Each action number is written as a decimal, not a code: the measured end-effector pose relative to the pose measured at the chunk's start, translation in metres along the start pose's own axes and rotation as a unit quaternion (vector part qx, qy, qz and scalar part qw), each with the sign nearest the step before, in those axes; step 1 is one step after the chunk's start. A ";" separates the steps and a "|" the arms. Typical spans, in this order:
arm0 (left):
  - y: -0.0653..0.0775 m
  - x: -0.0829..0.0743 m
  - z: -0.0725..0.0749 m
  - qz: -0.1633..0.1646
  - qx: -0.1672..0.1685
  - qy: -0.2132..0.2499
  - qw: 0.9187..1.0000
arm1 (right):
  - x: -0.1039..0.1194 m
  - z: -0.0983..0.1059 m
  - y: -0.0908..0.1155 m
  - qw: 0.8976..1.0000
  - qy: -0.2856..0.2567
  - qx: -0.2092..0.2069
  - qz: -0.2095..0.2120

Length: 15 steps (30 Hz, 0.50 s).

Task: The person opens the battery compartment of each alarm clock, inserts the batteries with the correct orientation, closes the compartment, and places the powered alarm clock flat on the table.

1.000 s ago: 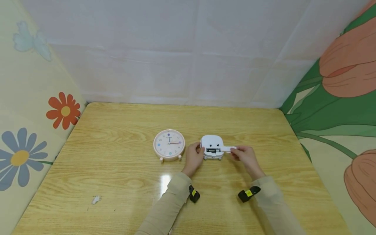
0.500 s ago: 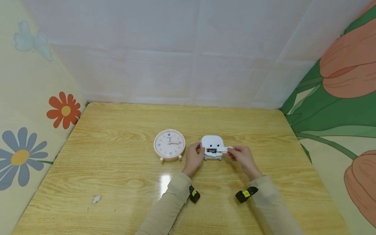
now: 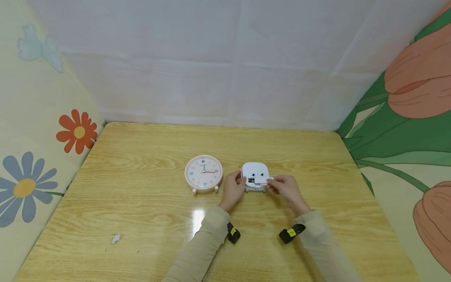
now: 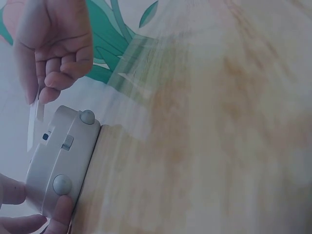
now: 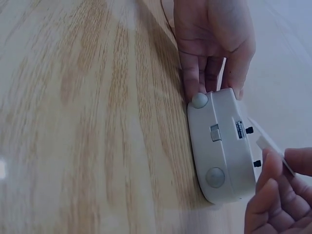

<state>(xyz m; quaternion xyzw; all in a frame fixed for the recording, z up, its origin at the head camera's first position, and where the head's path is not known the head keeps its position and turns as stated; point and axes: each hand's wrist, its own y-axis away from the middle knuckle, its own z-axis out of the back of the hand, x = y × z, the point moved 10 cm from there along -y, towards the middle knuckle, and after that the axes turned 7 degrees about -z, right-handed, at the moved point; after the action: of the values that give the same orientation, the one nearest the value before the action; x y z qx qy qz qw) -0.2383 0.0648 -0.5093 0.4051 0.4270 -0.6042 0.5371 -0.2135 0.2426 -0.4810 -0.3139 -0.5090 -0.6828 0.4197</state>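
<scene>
A small white alarm clock [image 3: 255, 168] lies face down on the table, its back with two dark knobs upward. My left hand [image 3: 233, 190] grips its left side, thumb on top and fingers at the edge, as the left wrist view also shows. My right hand [image 3: 287, 190] pinches a thin white battery cover [image 3: 261, 181] by its right end. In the right wrist view this cover [image 5: 272, 144] is tilted above the clock's back [image 5: 234, 161], near the knobs. The left part of the battery compartment [image 3: 251, 180] shows dark; the cover hides the rest.
A round pink clock [image 3: 203, 172] with a white dial lies face up, left of my left hand. A small whitish scrap [image 3: 115, 239] sits on the wooden table [image 3: 148, 211] at the front left. Walls with a white sheet [image 3: 211, 70] and painted flowers surround the table.
My right hand has moved left with the battery cover, which now lies over more of the compartment. The left hand keeps its grip, and the white clock stays in place.
</scene>
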 end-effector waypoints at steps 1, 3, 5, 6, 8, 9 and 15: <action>0.000 -0.001 0.000 -0.002 -0.002 0.000 1.000 | -0.001 -0.001 0.000 1.000 0.004 0.001 -0.004; 0.000 -0.002 0.002 -0.006 -0.007 -0.001 1.000 | -0.002 -0.003 -0.001 1.000 0.012 0.000 -0.011; 0.000 -0.004 0.003 -0.010 -0.012 -0.001 1.000 | -0.003 -0.005 -0.001 1.000 0.017 0.000 -0.014; 0.000 -0.005 0.003 -0.013 -0.013 0.000 1.000 | -0.002 -0.006 -0.001 1.000 0.016 0.000 -0.015; 0.001 -0.005 0.003 -0.011 -0.014 0.000 1.000 | -0.002 -0.007 -0.002 1.000 0.019 -0.001 -0.019; 0.001 -0.004 0.003 -0.010 -0.013 0.000 1.000 | -0.002 -0.009 -0.002 1.000 0.022 0.001 -0.018; 0.001 -0.002 0.002 -0.003 -0.011 0.009 1.000 | -0.002 -0.013 -0.002 0.999 0.041 -0.004 -0.030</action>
<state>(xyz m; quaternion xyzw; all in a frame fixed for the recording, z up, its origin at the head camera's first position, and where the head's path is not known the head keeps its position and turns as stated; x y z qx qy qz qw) -0.2375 0.0637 -0.5067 0.4037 0.4395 -0.5972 0.5359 -0.2140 0.2312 -0.4876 -0.2719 -0.4973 -0.7097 0.4184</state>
